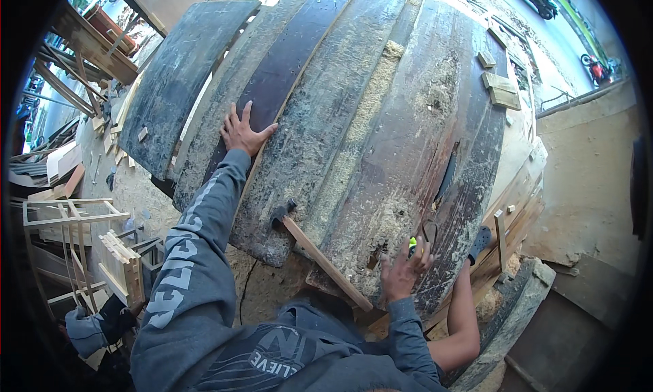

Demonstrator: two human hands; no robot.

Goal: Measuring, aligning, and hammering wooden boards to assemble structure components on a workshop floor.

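Observation:
A dark reddish-brown plank (pixel 273 76) lies lengthwise on a broad surface of worn, rough boards (pixel 333 86). My left hand (pixel 243 130) presses flat on this plank, fingers spread, thumb across its right edge. Lower right, the fingers of my right hand (pixel 407 273) bend over a small yellow-green object (pixel 412 244). A dark strap-like loop (pixel 430 231) shows just beyond the fingertips. Fingers partly hide the object, so its kind is unclear. Between my arms rests a hammer (pixel 325 261), its dark head on the boards and its wooden handle pointing towards me.
Small wood blocks (pixel 502 91) lie along the far right edge. The boards have a split (pixel 447 176) and rotted hollows. Wooden frames (pixel 75 215) and scrap stand at left. A bare leg (pixel 462 310) with a dark slipper (pixel 481 241) is at right, near a heavy timber (pixel 520 297).

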